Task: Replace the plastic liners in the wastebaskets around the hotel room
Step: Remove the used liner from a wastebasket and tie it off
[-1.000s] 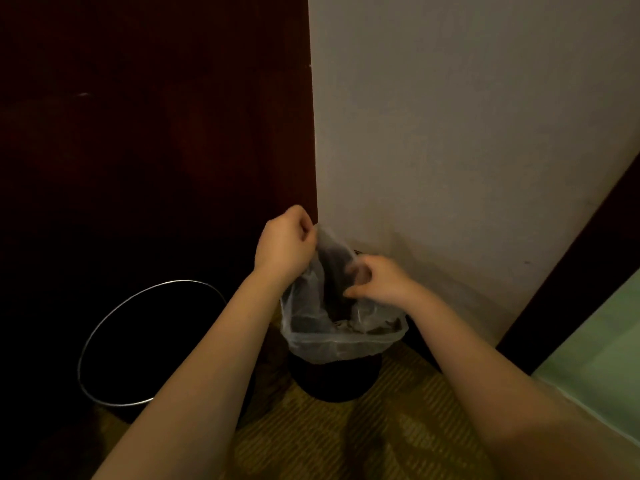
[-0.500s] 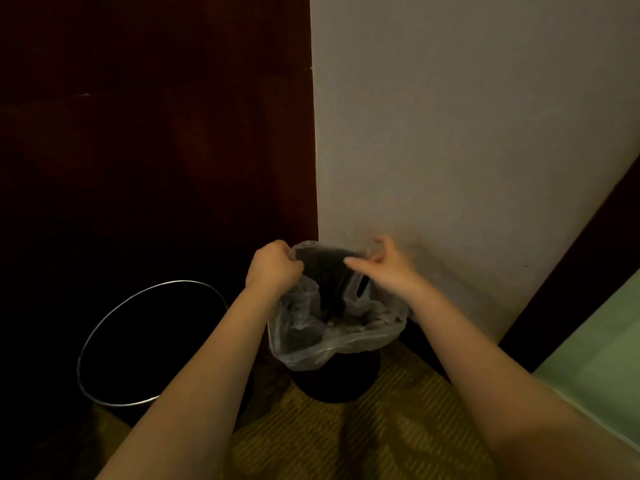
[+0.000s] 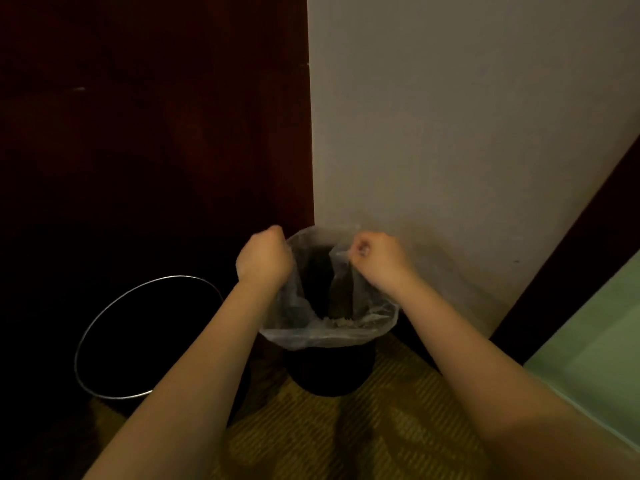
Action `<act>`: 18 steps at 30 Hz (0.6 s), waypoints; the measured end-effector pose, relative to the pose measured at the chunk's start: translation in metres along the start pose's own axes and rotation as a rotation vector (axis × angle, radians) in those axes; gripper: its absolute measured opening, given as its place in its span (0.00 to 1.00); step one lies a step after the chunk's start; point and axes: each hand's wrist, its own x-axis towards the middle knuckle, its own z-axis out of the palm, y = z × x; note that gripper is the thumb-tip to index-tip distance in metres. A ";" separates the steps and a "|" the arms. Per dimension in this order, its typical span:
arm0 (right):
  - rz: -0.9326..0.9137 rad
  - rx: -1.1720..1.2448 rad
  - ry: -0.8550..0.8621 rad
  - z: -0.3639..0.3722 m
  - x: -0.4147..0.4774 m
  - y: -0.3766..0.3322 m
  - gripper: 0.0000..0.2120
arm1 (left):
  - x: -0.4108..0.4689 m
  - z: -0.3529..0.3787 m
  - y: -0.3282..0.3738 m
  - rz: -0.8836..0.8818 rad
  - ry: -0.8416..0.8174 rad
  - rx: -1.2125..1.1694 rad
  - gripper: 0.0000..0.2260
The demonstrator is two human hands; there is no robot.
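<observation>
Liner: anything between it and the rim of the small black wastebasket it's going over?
Nothing visible. Left hand and right hand grip the raised far edge of the clear liner; its near edge already drapes over the black wastebasket. The far rim is hidden behind plastic. The metal-rimmed wastebasket stands apart, left.
</observation>
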 end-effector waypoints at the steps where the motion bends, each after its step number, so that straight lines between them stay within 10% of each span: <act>1: -0.016 0.055 0.013 -0.003 0.001 -0.001 0.14 | 0.001 -0.003 0.000 0.019 0.058 -0.071 0.04; 4: -0.061 0.144 -0.292 -0.005 -0.006 -0.005 0.06 | -0.001 -0.004 -0.003 0.111 -0.177 -0.203 0.07; 8: -0.033 0.033 -0.758 -0.005 -0.022 -0.001 0.36 | -0.015 -0.002 -0.013 0.200 -0.798 0.021 0.29; 12: -0.140 -0.407 -0.850 -0.004 -0.047 0.002 0.50 | -0.023 0.003 -0.026 0.244 -0.947 0.242 0.49; 18: -0.379 -0.614 -0.348 0.003 -0.065 0.007 0.08 | -0.039 0.040 -0.039 0.381 -0.715 0.384 0.45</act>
